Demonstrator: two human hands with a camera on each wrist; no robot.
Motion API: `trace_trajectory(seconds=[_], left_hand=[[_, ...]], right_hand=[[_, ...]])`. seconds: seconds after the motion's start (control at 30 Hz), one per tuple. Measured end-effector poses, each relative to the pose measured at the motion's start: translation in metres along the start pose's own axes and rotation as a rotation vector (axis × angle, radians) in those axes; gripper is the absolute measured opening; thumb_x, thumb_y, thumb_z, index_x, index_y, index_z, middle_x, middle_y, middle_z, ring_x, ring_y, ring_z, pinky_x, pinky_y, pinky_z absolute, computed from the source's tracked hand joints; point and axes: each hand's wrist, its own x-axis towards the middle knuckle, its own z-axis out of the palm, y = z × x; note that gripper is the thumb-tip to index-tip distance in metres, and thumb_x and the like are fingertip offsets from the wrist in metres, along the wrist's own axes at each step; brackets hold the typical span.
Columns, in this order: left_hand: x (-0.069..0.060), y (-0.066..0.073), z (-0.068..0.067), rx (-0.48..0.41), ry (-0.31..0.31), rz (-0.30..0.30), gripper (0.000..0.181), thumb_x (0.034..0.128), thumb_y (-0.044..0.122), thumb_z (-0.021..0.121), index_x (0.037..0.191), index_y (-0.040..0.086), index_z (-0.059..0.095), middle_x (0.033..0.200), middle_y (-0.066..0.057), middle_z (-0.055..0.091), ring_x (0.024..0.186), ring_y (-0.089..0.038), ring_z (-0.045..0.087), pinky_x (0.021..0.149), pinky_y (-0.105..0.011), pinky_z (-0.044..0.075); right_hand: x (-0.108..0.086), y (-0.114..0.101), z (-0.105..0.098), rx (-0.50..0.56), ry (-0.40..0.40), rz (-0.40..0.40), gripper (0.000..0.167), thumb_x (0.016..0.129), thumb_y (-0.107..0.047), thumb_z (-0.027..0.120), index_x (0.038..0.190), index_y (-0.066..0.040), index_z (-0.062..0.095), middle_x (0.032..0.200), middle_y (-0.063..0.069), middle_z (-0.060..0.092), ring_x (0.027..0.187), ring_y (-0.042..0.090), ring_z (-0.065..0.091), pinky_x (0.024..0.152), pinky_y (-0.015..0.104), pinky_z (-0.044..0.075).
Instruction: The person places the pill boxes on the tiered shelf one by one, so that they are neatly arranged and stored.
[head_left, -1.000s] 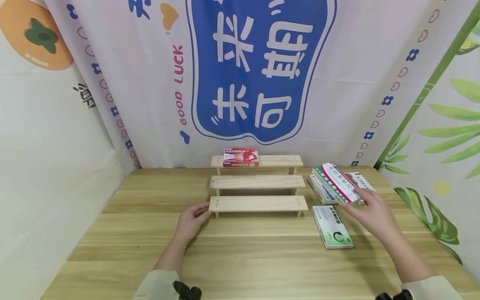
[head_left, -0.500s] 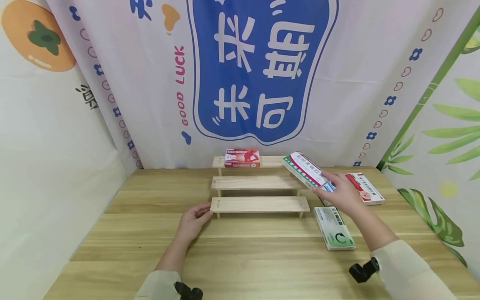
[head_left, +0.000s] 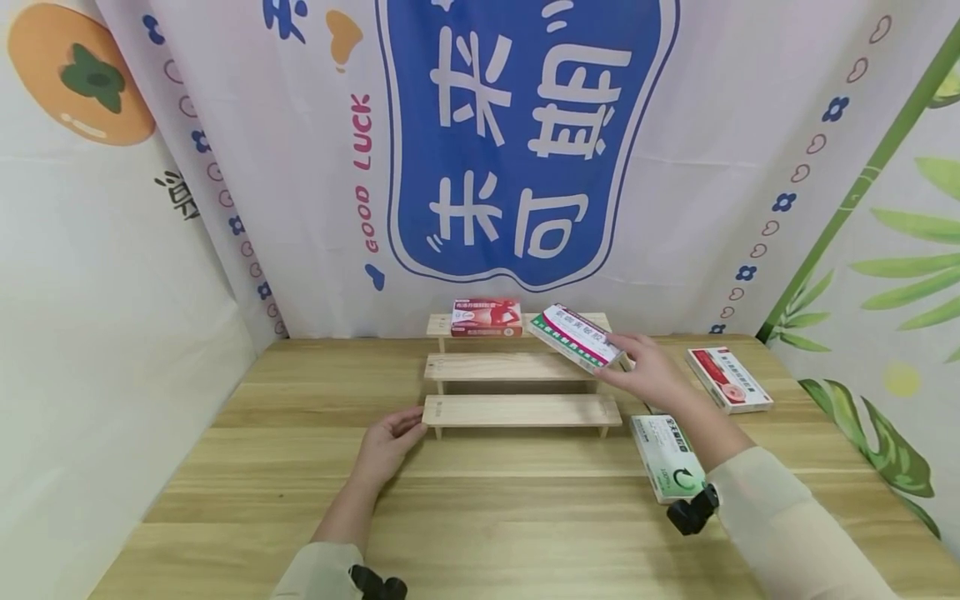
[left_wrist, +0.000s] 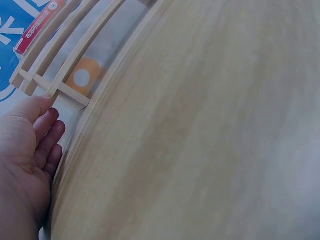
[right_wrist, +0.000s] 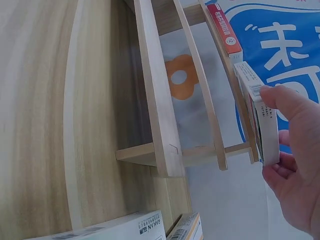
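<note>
A three-tier wooden stand (head_left: 521, 410) stands on the table. A red and white medicine box (head_left: 486, 318) lies on its top tier, at the left. My right hand (head_left: 648, 371) grips a white, green and magenta medicine box (head_left: 576, 336) between thumb and fingers. That box slants over the right part of the top tier, near the red one; whether it touches the tier I cannot tell. At the lowest tier's left end, my left hand (head_left: 387, 446) holds the stand, its thumb (left_wrist: 37, 106) against the corner and other fingers loosely curled below.
On the table (head_left: 480, 525) to the right lie a white and green medicine box (head_left: 666, 457), partly covered by my right sleeve, and a white and red one (head_left: 729, 379). Another box (right_wrist: 187, 227) shows at the right wrist view's bottom. A printed cloth (head_left: 697, 183) hangs behind.
My right hand has carried the white, green and magenta box leftward from the pile on the right to above the stand's top tier. The left hand has stayed at the stand.
</note>
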Motion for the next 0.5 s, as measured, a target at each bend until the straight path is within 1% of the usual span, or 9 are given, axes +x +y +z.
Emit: trace_trajectory(seconds=[0.07,0.13,0.27,0.4,0.5], left_hand=[[0.000,-0.001,0.000,-0.001,0.001,0.001,0.034,0.0926,0.017,0.068,0.123,0.004,0.065,0.125,-0.016,0.067,0.119,-0.030,0.062,0.103,-0.042,0.049],[0.001,-0.002,0.001,-0.001,0.002,0.003,0.033,0.0925,0.016,0.068,0.123,0.003,0.066,0.125,-0.016,0.068,0.119,-0.030,0.062,0.103,-0.041,0.050],[0.001,-0.002,0.001,-0.006,0.005,0.004,0.032,0.0922,0.015,0.068,0.122,0.003,0.066,0.124,-0.015,0.068,0.118,-0.029,0.063,0.099,-0.034,0.051],[0.001,-0.002,0.001,-0.007,0.008,0.002,0.032,0.0918,0.014,0.068,0.122,0.004,0.066,0.123,-0.015,0.069,0.118,-0.029,0.063,0.096,-0.029,0.051],[0.001,-0.002,0.001,-0.005,0.007,0.005,0.032,0.0919,0.014,0.068,0.122,0.004,0.066,0.123,-0.015,0.068,0.118,-0.029,0.063,0.098,-0.032,0.051]], right_hand=[[0.003,-0.001,0.000,0.006,-0.013,0.001,0.080,0.087,-0.046,0.069,0.149,-0.007,0.038,0.154,0.027,0.030,0.133,0.050,0.041,0.104,0.064,0.040],[0.006,0.000,0.000,0.015,-0.019,0.000,0.080,0.087,-0.044,0.069,0.150,-0.007,0.037,0.156,0.027,0.028,0.136,0.051,0.037,0.106,0.066,0.037],[0.011,0.002,-0.001,0.030,-0.009,-0.005,0.080,0.088,-0.043,0.067,0.150,-0.004,0.035,0.158,0.028,0.024,0.139,0.053,0.030,0.110,0.068,0.029],[0.013,0.006,-0.002,0.057,0.020,0.012,0.079,0.089,-0.041,0.067,0.150,-0.001,0.035,0.158,0.027,0.025,0.138,0.052,0.034,0.110,0.065,0.032],[0.013,0.007,-0.002,0.074,0.044,0.028,0.075,0.091,-0.039,0.065,0.148,0.000,0.036,0.154,0.028,0.031,0.134,0.051,0.039,0.109,0.062,0.036]])
